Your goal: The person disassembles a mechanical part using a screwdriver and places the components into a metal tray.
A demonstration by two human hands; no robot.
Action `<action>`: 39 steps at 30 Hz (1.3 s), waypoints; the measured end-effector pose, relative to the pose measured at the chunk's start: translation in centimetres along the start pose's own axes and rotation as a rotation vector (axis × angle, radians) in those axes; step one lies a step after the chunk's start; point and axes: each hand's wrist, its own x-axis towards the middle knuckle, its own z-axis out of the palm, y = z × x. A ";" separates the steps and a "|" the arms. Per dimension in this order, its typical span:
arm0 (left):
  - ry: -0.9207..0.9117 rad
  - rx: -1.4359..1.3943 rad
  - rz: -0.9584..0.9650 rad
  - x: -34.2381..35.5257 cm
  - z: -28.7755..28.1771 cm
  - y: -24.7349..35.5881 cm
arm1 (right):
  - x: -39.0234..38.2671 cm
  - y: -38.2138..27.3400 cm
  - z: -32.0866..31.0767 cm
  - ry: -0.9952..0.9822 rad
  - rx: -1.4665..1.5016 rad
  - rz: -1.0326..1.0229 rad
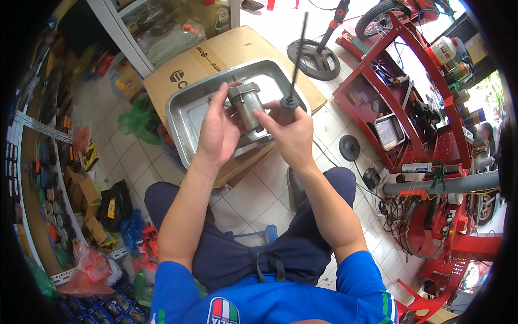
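Metal cylindrical part point(247, 107): 1, aloft. Left hand point(220, 129): curled at the part's left side. Right hand point(291, 134): thumb against the part, also gripping 1 long-shafted tool point(290, 102). Metal tray point(188, 127): 1, beneath, resting on a cardboard box point(237, 42).

Pale floor tiles point(253, 201) with darker joints are running across the centre of the frame. A white-framed, glass-fronted cabinet point(123, 39) is standing at upper left. Shelving point(43, 128) with white perforated rails is lining the left edge. A red metal rack point(449, 143) is occupying the right side, and a red plastic chair point(424, 304) is standing at lower right. Strong daylight is coming in at upper right, where green foliage point(490, 89) is showing beyond the room.
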 end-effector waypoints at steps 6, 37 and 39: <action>0.043 0.159 0.055 -0.1 -0.2 -0.1 | 1.0 -0.8 1.0 0.019 -0.297 -0.205; 0.256 -0.086 0.109 -0.4 -2.4 2.2 | 4.7 0.9 -0.9 -0.057 -0.625 0.044; 0.253 -0.084 0.102 -0.4 -2.5 2.2 | 4.7 0.5 -0.9 -0.066 -0.608 0.067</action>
